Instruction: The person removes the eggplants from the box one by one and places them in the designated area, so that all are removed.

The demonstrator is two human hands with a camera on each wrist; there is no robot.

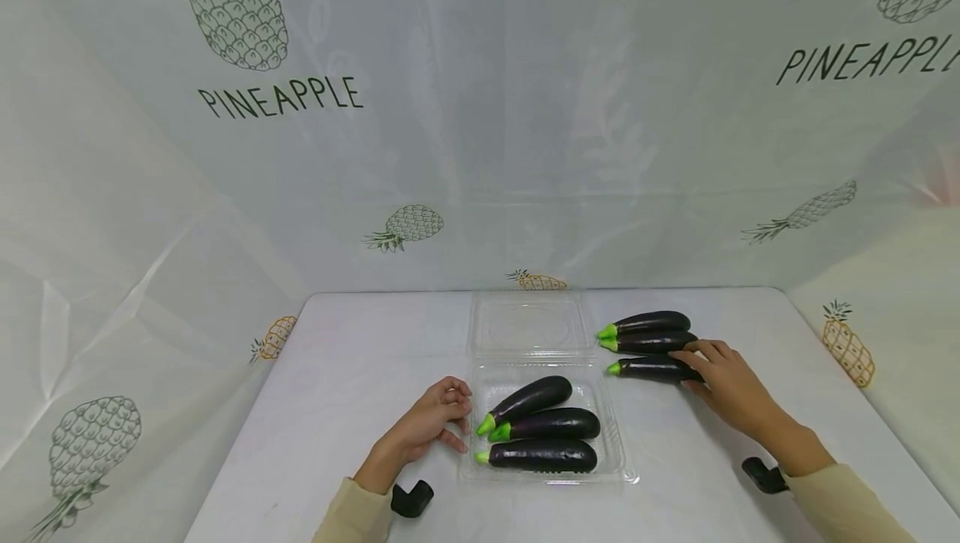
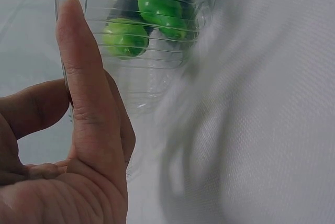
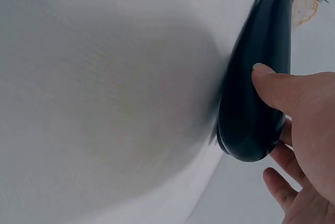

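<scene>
A clear plastic clamshell container [image 1: 611, 443] lies with its lid folded back, and three dark eggplants with green stem ends rest in its base. My left hand [image 1: 438, 419] is at the container's left side, thumb [image 2: 86, 67] along the wall below the rim and another finger over the rim, holding that edge. To the right of the container are three more eggplants. My right hand [image 1: 723, 380] grips the rounded end of the nearest eggplant [image 1: 648, 369], thumb on its near side and fingers behind. Just beyond it lie an eggplant [image 1: 652, 342] and the farthest eggplant [image 1: 652, 322].
The opened lid [image 1: 531, 324] lies flat toward the back of the white table [image 1: 375, 343]. Behind and beside the table hangs a pale sheet [image 1: 510, 109] printed with pineapples. Black camera mounts sit at the left wrist [image 1: 411, 499] and right wrist [image 1: 765, 476].
</scene>
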